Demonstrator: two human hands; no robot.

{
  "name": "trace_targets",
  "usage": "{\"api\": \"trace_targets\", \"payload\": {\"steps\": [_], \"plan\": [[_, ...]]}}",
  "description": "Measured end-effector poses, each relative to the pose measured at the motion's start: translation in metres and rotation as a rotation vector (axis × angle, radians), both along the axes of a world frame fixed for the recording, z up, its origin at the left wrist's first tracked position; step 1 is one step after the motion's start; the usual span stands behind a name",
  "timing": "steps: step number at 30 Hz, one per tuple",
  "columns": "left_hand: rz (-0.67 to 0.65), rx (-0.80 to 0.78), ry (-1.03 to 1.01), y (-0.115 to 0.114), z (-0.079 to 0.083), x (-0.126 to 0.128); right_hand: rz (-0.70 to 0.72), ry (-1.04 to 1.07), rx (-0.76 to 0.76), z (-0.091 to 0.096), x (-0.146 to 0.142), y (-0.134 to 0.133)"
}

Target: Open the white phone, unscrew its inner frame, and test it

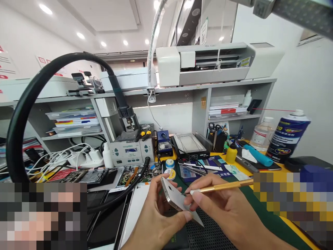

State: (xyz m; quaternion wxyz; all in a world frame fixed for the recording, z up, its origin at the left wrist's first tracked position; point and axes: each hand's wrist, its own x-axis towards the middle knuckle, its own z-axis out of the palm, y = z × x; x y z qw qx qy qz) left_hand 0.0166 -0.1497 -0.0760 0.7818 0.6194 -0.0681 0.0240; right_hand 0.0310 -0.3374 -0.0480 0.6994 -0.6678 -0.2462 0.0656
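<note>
My left hand (pixel 156 218) grips a silver smartphone (pixel 174 197) by its edges and holds it tilted above the green mat (pixel 260 215). My right hand (pixel 221 208) pinches a thin gold-handled tool (pixel 223 187) like a pen. The tool's tip touches the phone's upper edge. Both hands are close together at the bottom centre of the view.
A hot-air rework station (pixel 131 151) with a thick black hose (pixel 31 93) stands behind left. Phone parts and screens (pixel 104 177) lie left of my hands. A heating plate (pixel 189 146), tweezers (pixel 194 170), a yellow bottle (pixel 231 152) and a spray can (pixel 287 137) stand behind and right.
</note>
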Motion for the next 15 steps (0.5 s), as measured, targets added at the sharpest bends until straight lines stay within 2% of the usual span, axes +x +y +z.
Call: {"api": "trace_targets", "payload": {"steps": [5,11,15], "plan": [[-0.059,0.067,0.023,0.008,0.018,-0.006,0.013,-0.02,0.091,0.004,-0.005,0.005],[0.007,0.136,0.018,0.007,0.023,-0.009,-0.115,-0.346,-0.051,0.012,-0.009,0.005],[0.085,0.129,-0.005,0.0,0.023,-0.011,-0.142,-0.445,-0.098,0.016,-0.011,0.005]]}}
